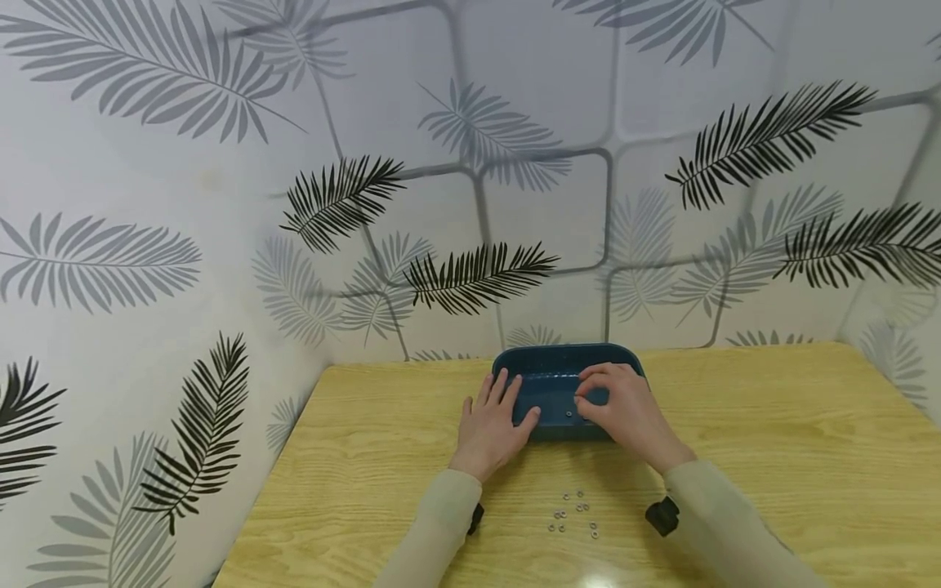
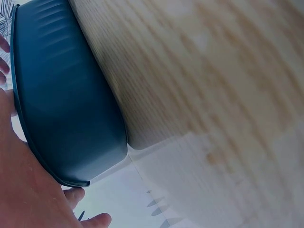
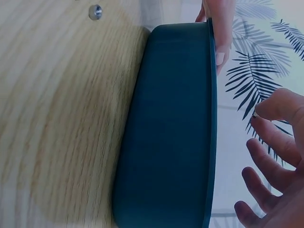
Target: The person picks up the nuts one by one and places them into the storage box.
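Observation:
A dark blue rectangular tray (image 1: pixel 569 433) sits on the table, its front and side walls seen close in both wrist views. My left hand (image 1: pixel 492 429) rests on the tray's left rim with fingers spread and the thumb over the front edge. Above the tray's right part, my right hand (image 1: pixel 625 408) pinches a tiny metal nut (image 3: pixel 255 114) between thumb and forefinger, the other fingers loosely bent. Inside the tray lies another small nut (image 1: pixel 568 414). In front of it, several small metal nuts (image 1: pixel 563 514) are scattered on the wood between my forearms.
The wooden table (image 1: pixel 367 457) runs back to a wall (image 1: pixel 529 212) with a leaf pattern. Dark wrist straps (image 1: pixel 663 516) show at my sleeves. One loose nut (image 3: pixel 95 12) lies on the table near the tray's front in the right wrist view.

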`<state>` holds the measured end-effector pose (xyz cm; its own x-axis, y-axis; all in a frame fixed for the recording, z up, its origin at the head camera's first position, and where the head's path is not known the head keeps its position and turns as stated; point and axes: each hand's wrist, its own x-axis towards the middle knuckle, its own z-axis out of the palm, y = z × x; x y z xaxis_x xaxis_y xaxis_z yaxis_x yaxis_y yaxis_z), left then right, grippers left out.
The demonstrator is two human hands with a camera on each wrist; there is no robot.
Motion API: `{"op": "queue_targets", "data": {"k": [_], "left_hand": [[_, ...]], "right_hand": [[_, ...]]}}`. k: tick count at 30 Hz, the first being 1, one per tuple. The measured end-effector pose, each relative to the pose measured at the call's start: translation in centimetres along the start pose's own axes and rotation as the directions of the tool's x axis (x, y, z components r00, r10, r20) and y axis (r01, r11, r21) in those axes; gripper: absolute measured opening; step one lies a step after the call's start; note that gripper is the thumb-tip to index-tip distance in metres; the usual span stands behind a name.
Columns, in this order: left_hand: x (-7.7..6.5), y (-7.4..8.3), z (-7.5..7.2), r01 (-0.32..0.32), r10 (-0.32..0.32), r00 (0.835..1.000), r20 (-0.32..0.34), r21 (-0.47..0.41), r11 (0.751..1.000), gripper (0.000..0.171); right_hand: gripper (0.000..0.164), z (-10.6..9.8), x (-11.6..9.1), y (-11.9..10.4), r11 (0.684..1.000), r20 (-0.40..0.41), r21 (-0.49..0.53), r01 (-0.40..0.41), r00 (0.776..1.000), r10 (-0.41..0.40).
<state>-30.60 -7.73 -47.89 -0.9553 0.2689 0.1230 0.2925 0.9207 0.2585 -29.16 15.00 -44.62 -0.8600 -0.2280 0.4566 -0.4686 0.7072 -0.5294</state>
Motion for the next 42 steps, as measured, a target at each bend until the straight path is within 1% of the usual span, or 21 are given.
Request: {"op": "queue_targets", "data": {"k": [5,9,17,24,31,39,42], "left_hand": [[0.0,0.0,0.0,0.005,-0.005,1.0,0.011,0.008,1.0,0.07],[0.0,0.1,-0.1,0.003,-0.003,1.0,0.007,0.011,1.0,0.07],[0.2,-0.1,0.2,0.001,-0.001,1.0,0.001,0.014,1.0,0.07],[0.2,-0.2,0.4,0.004,-0.005,1.0,0.011,0.008,1.0,0.07],[0.2,-0.3,0.4,0.005,-0.005,1.0,0.003,0.013,1.0,0.07],[0.1,-0.3,0.4,0.009,-0.009,1.0,0.011,0.011,1.0,0.07],[0.1,-0.3,0.4,0.01,-0.01,1.0,0.012,0.01,1.0,0.07]], "right_hand": [[0.006,0.3,0.8,0.1,0.999,0.013,-0.008,-0.039,0.999,0.039],[0.008,0.5,1.4,0.3,0.998,0.014,-0.029,-0.06,0.998,0.061],[0.013,1.2,2.7,0.8,0.994,0.026,-0.074,-0.077,0.997,0.079],[0.014,1.7,3.0,1.2,0.99,0.044,-0.097,-0.1,0.994,0.105],[0.014,2.2,3.2,2.0,0.982,0.055,-0.145,-0.118,0.99,0.127],[0.011,2.5,3.7,2.2,0.964,0.106,-0.202,-0.175,0.974,0.2],[0.01,2.7,4.0,2.3,0.96,0.129,-0.201,-0.195,0.966,0.223]]}}
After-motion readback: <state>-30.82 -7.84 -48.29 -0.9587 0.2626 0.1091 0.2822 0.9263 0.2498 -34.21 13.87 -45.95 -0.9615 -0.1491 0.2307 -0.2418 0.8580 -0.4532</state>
